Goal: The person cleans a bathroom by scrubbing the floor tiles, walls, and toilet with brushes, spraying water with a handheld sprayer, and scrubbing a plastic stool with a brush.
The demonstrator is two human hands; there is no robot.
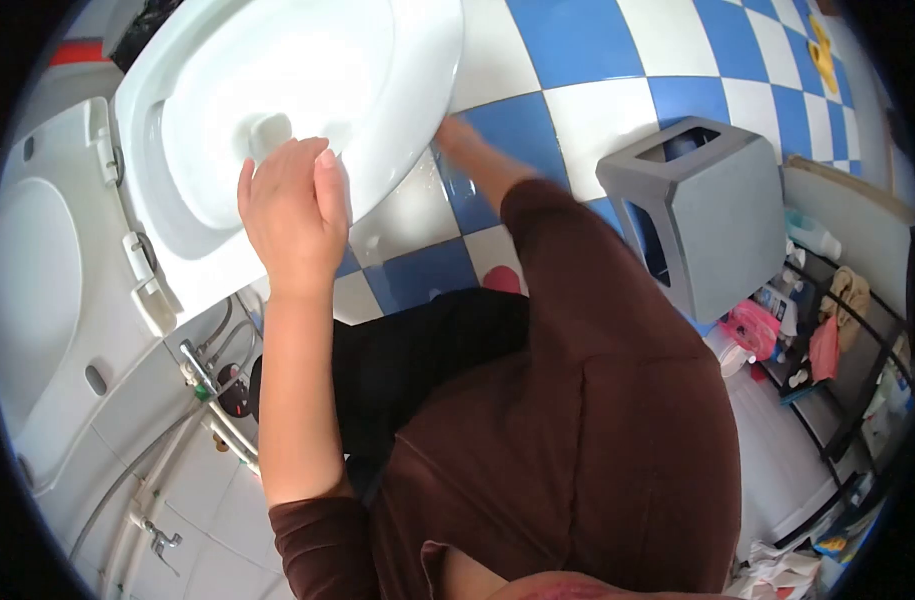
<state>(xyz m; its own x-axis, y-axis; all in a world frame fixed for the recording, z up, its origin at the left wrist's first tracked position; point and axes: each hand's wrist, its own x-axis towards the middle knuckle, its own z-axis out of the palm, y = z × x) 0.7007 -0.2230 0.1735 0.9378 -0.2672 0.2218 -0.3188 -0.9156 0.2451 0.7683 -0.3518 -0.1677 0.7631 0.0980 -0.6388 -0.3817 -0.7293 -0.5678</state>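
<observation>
Working at the toilet bowl (422, 90), we have its seat and lid (37, 250) raised at the hinged edge. Our left hand (292, 205) is over the bowl's near edge, back upward, fingers reaching inward; the palm is hidden, so we cannot tell whether it grips anything. Our right hand (469, 145), blurred, is by the bowl's outer front edge, fingertips out of sight, its grip equally unclear. We judge the handling to be under way; glare inside the bowl keeps us from saying how much is done or left.

Beneath us runs a blue-and-white tiled floor (592, 40), with a grey stool (727, 220) beyond the bowl's front edge and a yellow item (824, 55) near the floor's far right edge. Nearer, a black rack (839, 445) stands among bottles and pink things.
</observation>
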